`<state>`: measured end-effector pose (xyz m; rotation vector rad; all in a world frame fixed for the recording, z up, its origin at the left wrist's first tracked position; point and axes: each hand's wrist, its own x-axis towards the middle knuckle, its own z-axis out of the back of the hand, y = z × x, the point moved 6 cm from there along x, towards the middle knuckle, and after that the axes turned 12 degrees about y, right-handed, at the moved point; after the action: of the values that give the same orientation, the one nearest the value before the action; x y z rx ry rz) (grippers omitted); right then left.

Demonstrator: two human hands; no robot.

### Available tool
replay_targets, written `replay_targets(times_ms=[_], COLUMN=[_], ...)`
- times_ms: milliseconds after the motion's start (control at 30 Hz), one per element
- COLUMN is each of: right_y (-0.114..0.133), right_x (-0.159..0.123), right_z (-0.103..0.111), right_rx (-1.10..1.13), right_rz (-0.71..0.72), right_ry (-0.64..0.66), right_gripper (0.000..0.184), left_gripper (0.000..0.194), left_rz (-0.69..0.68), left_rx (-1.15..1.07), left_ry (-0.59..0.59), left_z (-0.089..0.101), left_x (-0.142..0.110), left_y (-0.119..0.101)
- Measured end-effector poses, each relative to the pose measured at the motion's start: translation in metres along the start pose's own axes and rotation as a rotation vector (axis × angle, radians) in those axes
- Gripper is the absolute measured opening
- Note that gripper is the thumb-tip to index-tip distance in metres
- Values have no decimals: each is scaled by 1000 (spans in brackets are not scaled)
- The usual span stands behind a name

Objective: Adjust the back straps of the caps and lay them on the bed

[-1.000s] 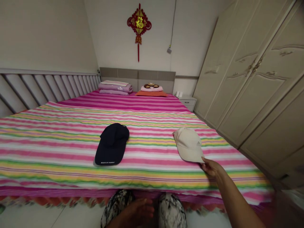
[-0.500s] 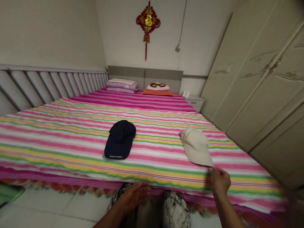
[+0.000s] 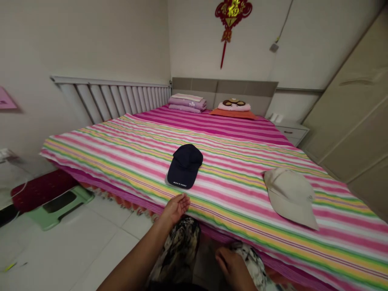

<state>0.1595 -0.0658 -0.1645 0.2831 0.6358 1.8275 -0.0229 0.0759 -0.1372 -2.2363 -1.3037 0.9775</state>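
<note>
A dark navy cap (image 3: 184, 165) lies on the striped bedspread (image 3: 127, 141), brim toward me. A beige cap (image 3: 290, 197) lies to its right on the same spread. My left hand (image 3: 176, 208) is stretched toward the bed's front edge just below the navy cap, fingers apart and holding nothing. My right hand (image 3: 230, 264) rests low by my patterned trousers (image 3: 182, 246), fingers loosely curled, nothing visible in it.
Folded purple bedding (image 3: 187, 103) and a pink pillow (image 3: 235, 107) lie at the headboard. A white nightstand (image 3: 291, 131) and a cream wardrobe (image 3: 354, 117) stand at the right. A green stool (image 3: 60, 204) and a red mat (image 3: 39, 188) sit on the tiled floor at the left.
My right hand has left the beige cap's brim and dropped to my lap. My left hand has risen toward the navy cap. The view has swung left.
</note>
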Motion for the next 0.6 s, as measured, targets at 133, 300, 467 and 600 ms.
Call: replay_targets(times_ms=[133,300,467,600], right_y=[2,3,-3,-7], right_x=[3,8,9,10], right_z=[2,1,-5,-5], right_rx=[116,177,234,297], right_rz=[-6,-3,7,-5], right_ry=[-17,-18,-47,-75], right_gripper=[19,21,24,25], left_gripper=[15,17,17,24], left_rz=[-148,-296,-408,-383], left_rx=[-22,-43,28,123], left_ry=[-132,-287,-345,-319], left_z=[12,20,25,24], left_x=[3,4,3,8], left_y=[-24,-44,-66,-81])
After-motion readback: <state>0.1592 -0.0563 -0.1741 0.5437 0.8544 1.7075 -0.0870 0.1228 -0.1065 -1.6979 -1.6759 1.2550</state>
